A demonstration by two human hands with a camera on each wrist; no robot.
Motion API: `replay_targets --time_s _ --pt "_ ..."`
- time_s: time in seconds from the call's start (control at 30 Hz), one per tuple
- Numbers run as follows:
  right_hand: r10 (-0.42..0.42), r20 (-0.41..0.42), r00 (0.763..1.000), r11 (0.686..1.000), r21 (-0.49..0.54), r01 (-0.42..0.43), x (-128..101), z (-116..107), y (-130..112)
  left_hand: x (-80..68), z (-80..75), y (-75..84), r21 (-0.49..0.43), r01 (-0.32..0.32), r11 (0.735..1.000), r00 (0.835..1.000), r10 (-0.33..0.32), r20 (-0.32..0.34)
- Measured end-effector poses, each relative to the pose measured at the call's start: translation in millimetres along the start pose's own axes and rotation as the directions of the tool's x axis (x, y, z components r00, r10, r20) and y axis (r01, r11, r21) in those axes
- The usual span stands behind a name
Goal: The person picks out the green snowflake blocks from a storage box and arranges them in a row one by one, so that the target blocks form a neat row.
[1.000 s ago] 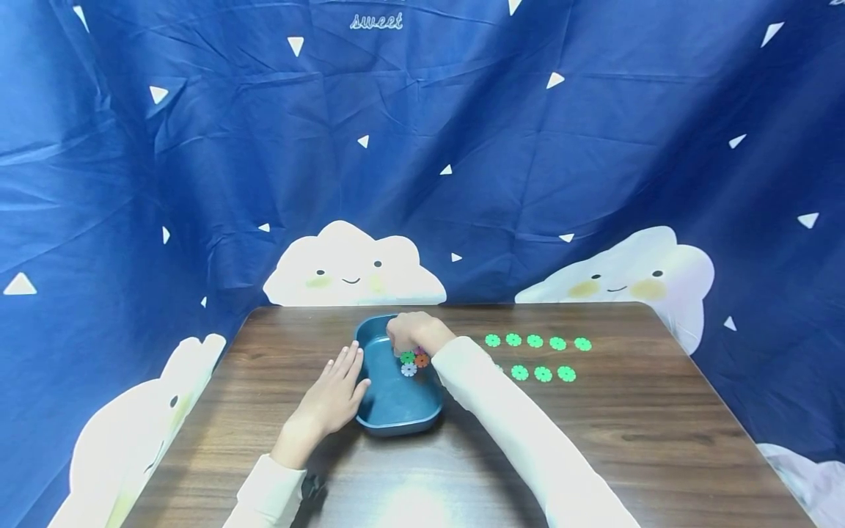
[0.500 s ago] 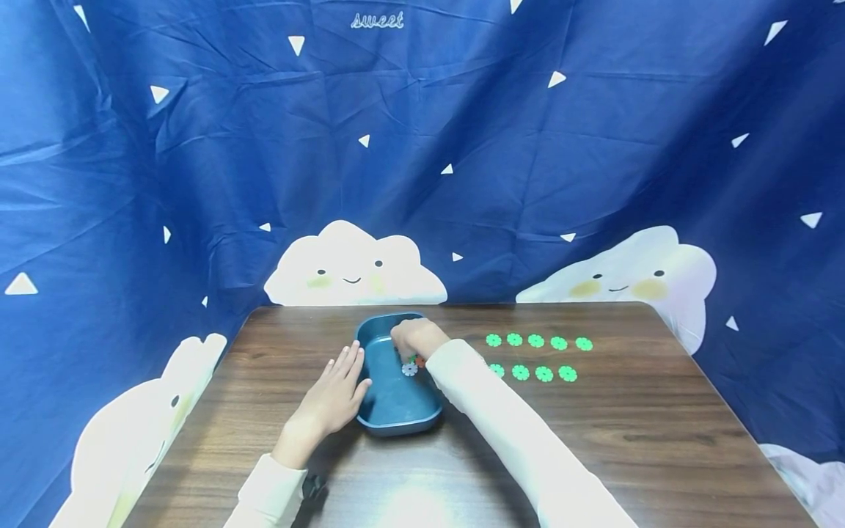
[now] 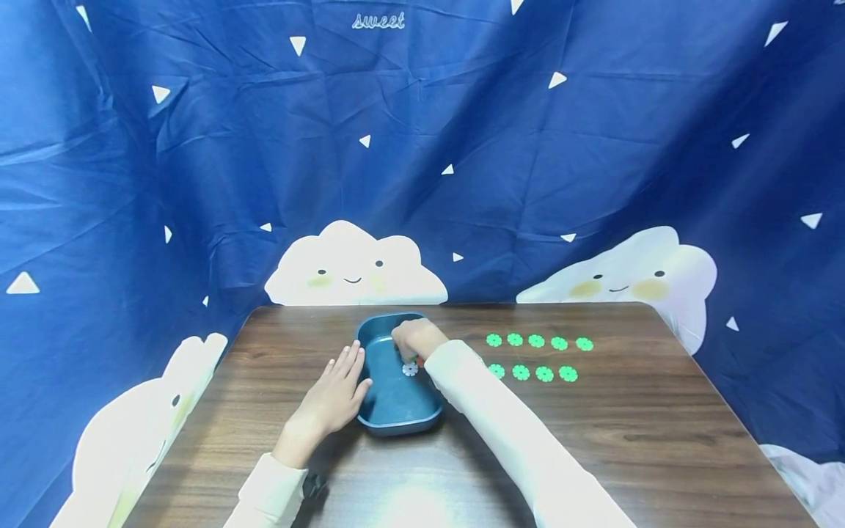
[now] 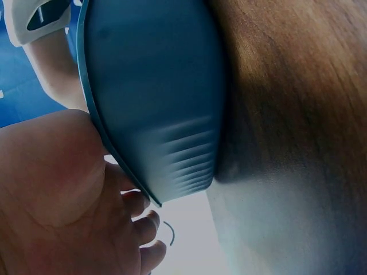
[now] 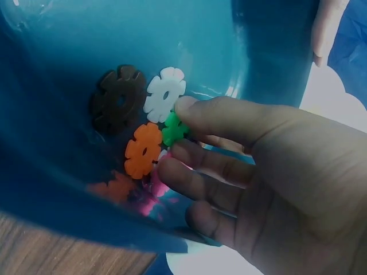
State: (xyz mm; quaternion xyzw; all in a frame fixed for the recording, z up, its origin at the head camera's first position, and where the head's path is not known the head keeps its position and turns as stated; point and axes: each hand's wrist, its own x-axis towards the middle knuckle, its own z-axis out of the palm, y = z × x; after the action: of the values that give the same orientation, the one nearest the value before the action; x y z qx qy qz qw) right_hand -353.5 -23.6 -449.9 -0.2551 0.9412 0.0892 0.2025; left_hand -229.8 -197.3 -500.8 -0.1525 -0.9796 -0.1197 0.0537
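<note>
Right hand [image 5: 252, 177] inside blue tray [image 3: 389, 403], fingertips pinching a green disc [image 5: 174, 129] among a small cluster: white disc [image 5: 164, 93], orange disc [image 5: 143, 149], dark brown disc [image 5: 117, 103]. A pink piece under the fingers is mostly hidden. From the head view the hand covers all but the white disc. Left hand [image 3: 333, 396] flat, fingers straight against the tray's left rim. 9 green discs [image 3: 536, 341] lie in 2 rows on the counter [image 3: 634, 433], well apart from the tray.

The only readable text is the word "sweet", in pale script on the blue cloth backdrop [image 3: 422, 147], near its top edge.
</note>
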Motion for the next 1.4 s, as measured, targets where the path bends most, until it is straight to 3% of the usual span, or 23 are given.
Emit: replay_targets --time_s 0.47,0.9,1.4 --pt "-0.075 -0.096 0.993 0.995 -0.074 0.068 1 -1 5 -0.7 -0.5 1.1 -0.003 -0.012 1.0 1.0 0.012 -0.004" --pt "-0.141 -0.144 0.979 0.99 -0.027 0.139 -4 -5 11 -1.6 -7.2 4.9 0.022 0.014 1.0 1.0 -0.014 0.023" --pt "-0.182 -0.352 0.918 0.975 0.054 0.214 -50 -10 60 -1.3 -4.7 4.1 0.002 0.001 1.0 1.0 -0.001 0.008"
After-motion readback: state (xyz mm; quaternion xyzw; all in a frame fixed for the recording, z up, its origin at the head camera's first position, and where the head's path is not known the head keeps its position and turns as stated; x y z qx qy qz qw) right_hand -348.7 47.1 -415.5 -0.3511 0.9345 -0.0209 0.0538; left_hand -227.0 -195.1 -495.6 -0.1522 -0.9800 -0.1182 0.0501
